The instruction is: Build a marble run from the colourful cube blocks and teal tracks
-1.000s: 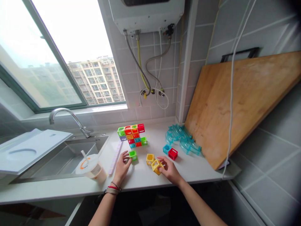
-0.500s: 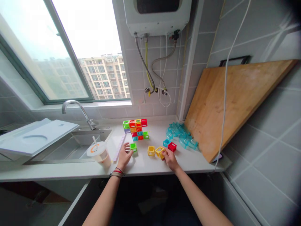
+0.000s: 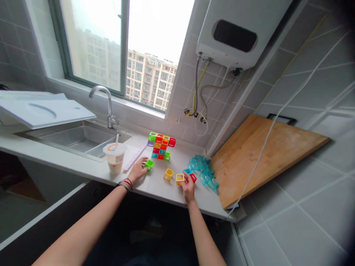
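My right hand (image 3: 188, 188) pinches a yellow open-frame cube block (image 3: 180, 179) by its right side, just above the counter. Behind those fingers, a red block (image 3: 192, 178) and a blue block (image 3: 188, 171) are partly hidden. My left hand (image 3: 138, 170) rests low over the counter, thumb and fingers closed about the left side of a green block (image 3: 150, 164). Between the hands sits another yellow block (image 3: 168, 174), untouched. Farther back stands a wall of joined colored blocks (image 3: 160, 146), wider at its top, with a green block jutting out at its lower right.
A lidded drink cup with a straw (image 3: 114, 159) stands left, beside a pale purple strip (image 3: 135, 158). Clear blue curved pieces (image 3: 203, 170) lie right, near a leaning wooden board (image 3: 260, 159) with a white cable (image 3: 260, 155) before it. The sink (image 3: 74, 138) is far left.
The camera view has tilted and shifted, so everything appears rotated. My right hand still holds the yellow block, which now hides more of the red block; my left hand stays at the green block.
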A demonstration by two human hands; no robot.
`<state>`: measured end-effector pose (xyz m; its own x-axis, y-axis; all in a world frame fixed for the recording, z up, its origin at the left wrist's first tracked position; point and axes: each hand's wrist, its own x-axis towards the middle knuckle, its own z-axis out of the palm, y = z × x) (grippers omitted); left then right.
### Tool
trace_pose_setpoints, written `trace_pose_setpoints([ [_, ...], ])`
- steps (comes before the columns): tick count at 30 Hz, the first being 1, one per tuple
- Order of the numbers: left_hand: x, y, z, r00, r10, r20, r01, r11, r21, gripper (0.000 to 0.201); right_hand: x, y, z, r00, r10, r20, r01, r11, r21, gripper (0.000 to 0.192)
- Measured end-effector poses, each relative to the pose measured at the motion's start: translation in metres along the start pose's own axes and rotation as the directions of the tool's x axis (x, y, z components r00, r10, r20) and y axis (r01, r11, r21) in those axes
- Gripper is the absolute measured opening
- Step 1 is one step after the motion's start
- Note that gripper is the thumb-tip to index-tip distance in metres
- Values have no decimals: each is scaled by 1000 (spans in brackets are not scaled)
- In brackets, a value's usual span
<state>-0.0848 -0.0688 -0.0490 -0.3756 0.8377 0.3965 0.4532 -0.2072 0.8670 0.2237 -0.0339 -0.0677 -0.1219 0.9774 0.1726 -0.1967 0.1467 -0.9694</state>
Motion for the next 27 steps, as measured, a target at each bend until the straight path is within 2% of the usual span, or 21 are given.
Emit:
trace_pose_setpoints([
  [6, 0, -1, 0, 1000, 26, 7, -26, 1000, 13, 51, -4, -3, 1, 1000, -7, 5, 7, 999, -42, 61],
  [10, 1, -6, 1, 999, 44, 7, -44, 999, 21, 52, -2, -8, 1, 998, 63, 4, -63, 998, 9, 61],
  [13, 2, -13, 2, 998, 51, 26, -52, 998, 27, 53, 11, -30, 2, 990, 108, 90, -108, 994, 4, 58],
  [17, 2, -19, 4, 997, 49, 51, -51, 998, 38, 58, 43, -75, 8, 963, 82, 257, -88, 996, 12, 55],
  [20, 2, -21, 4, 997, 46, 59, -48, 998, 41, 60, 60, -91, 12, 937, 107, 334, -113, 994, 0, 56],
  [27, 1, -27, 4, 994, 59, 93, -67, 994, 82, 62, 64, -64, 11, 924, 180, 338, -201, 979, 26, 59],
])
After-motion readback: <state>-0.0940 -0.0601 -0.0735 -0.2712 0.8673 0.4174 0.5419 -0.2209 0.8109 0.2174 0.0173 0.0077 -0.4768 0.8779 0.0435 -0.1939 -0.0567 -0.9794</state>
